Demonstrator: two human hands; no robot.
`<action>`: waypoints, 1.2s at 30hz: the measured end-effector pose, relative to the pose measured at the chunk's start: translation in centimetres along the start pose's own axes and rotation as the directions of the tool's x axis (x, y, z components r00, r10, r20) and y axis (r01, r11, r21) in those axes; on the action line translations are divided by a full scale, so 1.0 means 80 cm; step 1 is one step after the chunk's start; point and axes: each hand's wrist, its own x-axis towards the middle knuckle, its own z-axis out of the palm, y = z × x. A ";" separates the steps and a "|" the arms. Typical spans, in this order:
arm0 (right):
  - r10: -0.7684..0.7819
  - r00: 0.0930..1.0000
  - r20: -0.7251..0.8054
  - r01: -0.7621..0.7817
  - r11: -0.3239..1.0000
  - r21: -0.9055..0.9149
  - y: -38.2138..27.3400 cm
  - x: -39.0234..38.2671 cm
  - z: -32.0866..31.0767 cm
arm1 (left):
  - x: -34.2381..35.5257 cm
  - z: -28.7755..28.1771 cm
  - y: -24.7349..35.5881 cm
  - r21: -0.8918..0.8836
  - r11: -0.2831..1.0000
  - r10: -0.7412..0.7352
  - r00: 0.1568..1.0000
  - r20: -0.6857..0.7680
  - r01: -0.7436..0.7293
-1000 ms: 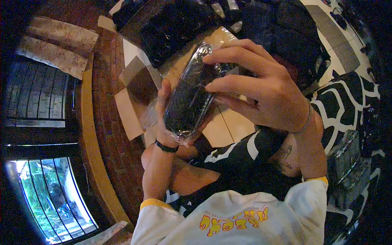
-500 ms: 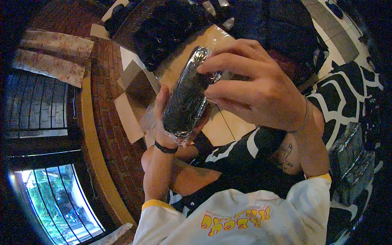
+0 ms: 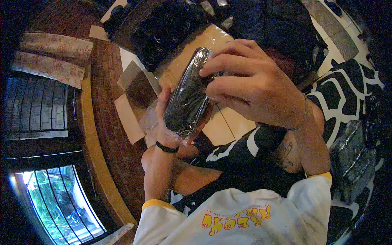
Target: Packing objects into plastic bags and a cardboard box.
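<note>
A long black object with rounded ends (image 3: 183, 102), wrapped in shiny clear plastic film, is held up in front of me at a tilt. My left hand (image 3: 166, 122) is closed round its lower end from below and the left, the thumb along its side. Loose film bunches beside that wrist. From the right, my right hand (image 3: 261, 85) presses bent fingers against the object's upper right side. Those fingertips are partly hidden, so whether they pinch the film or the object itself is unclear.
An opened cardboard box (image 3: 139, 87) stands left of the object. Beyond it a dark heap (image 3: 163, 38) lies by a tan flat surface (image 3: 212, 37). A plastic-wrapped dark bundle (image 3: 351, 163) rests at the right on black-and-white patterned fabric (image 3: 343, 92). A barred window (image 3: 61, 204) is at lower left.
The wrapped object and both hands have shifted very slightly to the right. The grip of both hands looks the same.
</note>
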 end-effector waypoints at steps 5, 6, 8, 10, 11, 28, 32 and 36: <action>0.051 0.998 -0.039 -0.048 0.997 0.067 0.001 0.002 0.004 | 0.002 -0.014 0.005 0.010 0.999 -0.050 0.989 0.140 0.049; 0.068 0.997 -0.047 -0.065 0.995 0.070 0.000 0.002 0.004 | 0.004 -0.018 0.007 0.005 0.997 -0.079 0.971 0.225 0.080; 0.093 0.994 -0.060 -0.090 0.995 0.041 -0.001 0.002 0.004 | 0.006 -0.026 0.009 0.026 0.992 -0.122 0.940 0.319 0.120; 0.137 0.988 -0.078 -0.132 0.989 0.066 0.000 0.003 -0.001 | 0.006 -0.029 0.011 0.086 0.988 -0.153 0.931 0.331 0.132; 0.152 0.985 -0.082 -0.147 0.987 0.064 0.001 0.003 -0.004 | 0.005 -0.029 0.012 0.123 0.983 -0.167 0.928 0.332 0.133; 0.863 0.471 -0.181 -0.409 0.395 0.823 0.084 -0.032 -0.059 | -0.014 -0.004 0.034 0.736 0.673 -0.153 0.960 0.235 -0.074; 0.474 0.863 -0.176 -0.303 0.764 0.570 0.054 -0.021 -0.059 | -0.011 0.003 0.037 0.777 0.630 -0.235 0.951 0.202 -0.009; 0.441 0.898 0.003 -0.431 0.876 0.217 0.030 -0.011 -0.036 | -0.007 0.005 0.034 0.830 0.557 -0.271 0.940 0.210 -0.025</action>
